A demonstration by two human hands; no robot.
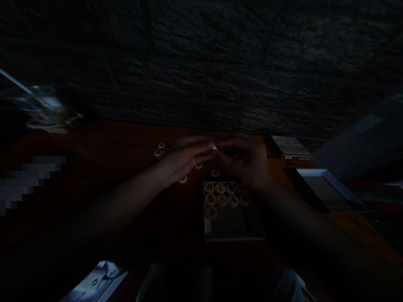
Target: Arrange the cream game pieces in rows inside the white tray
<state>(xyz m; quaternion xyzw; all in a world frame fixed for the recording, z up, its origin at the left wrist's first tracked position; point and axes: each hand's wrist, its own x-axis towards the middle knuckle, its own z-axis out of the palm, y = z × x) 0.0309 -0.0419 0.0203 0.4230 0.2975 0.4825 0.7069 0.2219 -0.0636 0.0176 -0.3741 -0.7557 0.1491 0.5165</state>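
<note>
Both my hands meet above the dark table, at the fingertips. Between them shows a small pale xiangqi piece (214,147), seen nearly edge-on. The fingers of my left hand (185,157) close on it from the left. From the right, the fingertips of my right hand (247,159) reach the same piece. Below my right hand lies a shallow box (233,228) with rows of round xiangqi pieces (221,200) marked in black or red. A loose piece (215,173) lies just beyond the box. More loose pieces (161,145) lie beside and partly under my left hand.
A flat printed box (291,146) sits at the back right, with an open tray or lid (327,189) nearer. A clear cup with a straw (47,107) stands at the far left. Behind the wooden table (103,138) rises a stone wall (201,63). The scene is very dark.
</note>
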